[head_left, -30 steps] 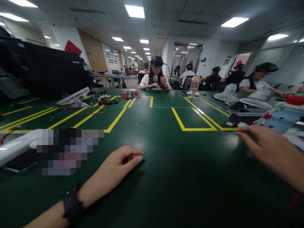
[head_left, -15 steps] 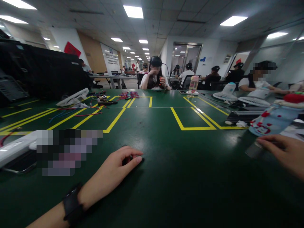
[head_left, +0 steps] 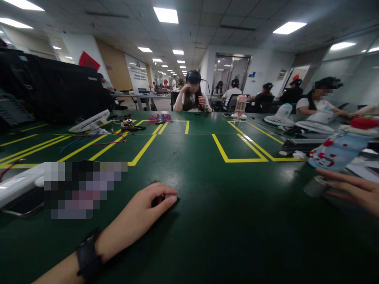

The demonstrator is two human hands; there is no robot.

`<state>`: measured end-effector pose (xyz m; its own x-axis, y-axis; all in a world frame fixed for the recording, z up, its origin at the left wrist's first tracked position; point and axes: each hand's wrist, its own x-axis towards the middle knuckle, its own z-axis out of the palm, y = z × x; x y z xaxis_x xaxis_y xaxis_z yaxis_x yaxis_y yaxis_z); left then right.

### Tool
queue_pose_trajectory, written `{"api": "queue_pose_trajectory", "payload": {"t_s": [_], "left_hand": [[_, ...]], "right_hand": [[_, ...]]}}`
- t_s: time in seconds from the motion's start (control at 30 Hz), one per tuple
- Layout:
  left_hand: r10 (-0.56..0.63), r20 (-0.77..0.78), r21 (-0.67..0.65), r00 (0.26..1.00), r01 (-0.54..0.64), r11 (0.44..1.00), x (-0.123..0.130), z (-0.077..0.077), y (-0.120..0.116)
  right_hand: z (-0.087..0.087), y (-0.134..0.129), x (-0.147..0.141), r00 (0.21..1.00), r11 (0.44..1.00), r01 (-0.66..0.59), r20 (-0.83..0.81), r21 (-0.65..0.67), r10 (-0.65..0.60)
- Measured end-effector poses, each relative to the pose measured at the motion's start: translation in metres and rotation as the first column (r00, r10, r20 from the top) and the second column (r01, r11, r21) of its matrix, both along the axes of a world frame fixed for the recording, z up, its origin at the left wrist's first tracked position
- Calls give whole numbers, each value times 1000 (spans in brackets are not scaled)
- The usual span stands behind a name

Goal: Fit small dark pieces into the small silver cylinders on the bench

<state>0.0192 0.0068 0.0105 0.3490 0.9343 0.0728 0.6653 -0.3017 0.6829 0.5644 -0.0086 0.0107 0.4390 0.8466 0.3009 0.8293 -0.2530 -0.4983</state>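
Observation:
At the right edge my right hand (head_left: 353, 189) is open, its fingers stretched out beside a small grey metallic cylinder (head_left: 315, 187) that rests on the green table (head_left: 225, 221). The fingertips reach the cylinder's top and right side; whether they touch it I cannot tell. Just behind it a light-blue bottle (head_left: 337, 148) with red decoration and a red top leans to the right. Left of the middle, my left hand (head_left: 151, 205) rests on the tabletop, with a dark watch on the wrist. Its fingers curl toward the thumb around something small and dark, mostly hidden.
A white power strip (head_left: 22, 185) and a phone-like dark object (head_left: 26, 201) lie at the left. Yellow tape lines (head_left: 248, 160) mark the table. Farther back are wires (head_left: 160, 118), white fans (head_left: 89, 122) and a pink-topped bottle (head_left: 240, 106). A person (head_left: 193, 94) sits opposite.
My right hand has let go of the grey cylinder, its fingers straightening out beside it. My left hand stays where it was.

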Motion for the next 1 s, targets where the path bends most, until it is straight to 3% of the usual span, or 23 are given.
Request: {"api": "queue_pose_trajectory", "payload": {"t_s": [0.07,0.17,0.23,0.3,0.33,0.43,0.5,0.57,0.63,0.77,0.9,1.0], "left_hand": [[-2,3,-3,1000,2,1000,0,0,0],[0,8,0,1000,0,1000,1,1,0],[1,9,2,1000,-2,1000,2,2,-1],[2,12,6,1000,-2,1000,4,3,-1],[3,11,8,1000,-3,1000,5,3,-1],[9,4,16,1000,-9,1000,5,4,0],[19,-4,29,1000,-19,999,4,4,1],[19,-8,50,1000,-19,999,4,4,1],[12,6,107,1000,-13,994,9,6,1],[-50,67,250,996,32,968,35,15,1],[-149,87,257,985,123,959,61,26,1],[-138,137,258,981,99,961,63,30,3]], "right_hand": [[0,0,-5,995,992,31,-95,-126,-43],[7,1,-32,988,962,155,29,-226,-153],[16,1,-69,999,986,53,19,-159,-51],[25,1,-119,978,977,-204,-61,-61,200],[28,1,-146,931,935,-353,-102,-17,350],[31,1,-224,702,716,-694,-151,68,695],[27,1,-263,578,592,-801,-142,90,803],[19,1,-287,502,518,-849,-150,100,852],[9,1,-296,478,500,-858,-176,115,860],[-9,4,-294,465,528,-829,-296,187,835],[-16,7,-291,432,527,-826,-373,203,821],[-15,7,-290,433,520,-832,-360,191,826]]}}
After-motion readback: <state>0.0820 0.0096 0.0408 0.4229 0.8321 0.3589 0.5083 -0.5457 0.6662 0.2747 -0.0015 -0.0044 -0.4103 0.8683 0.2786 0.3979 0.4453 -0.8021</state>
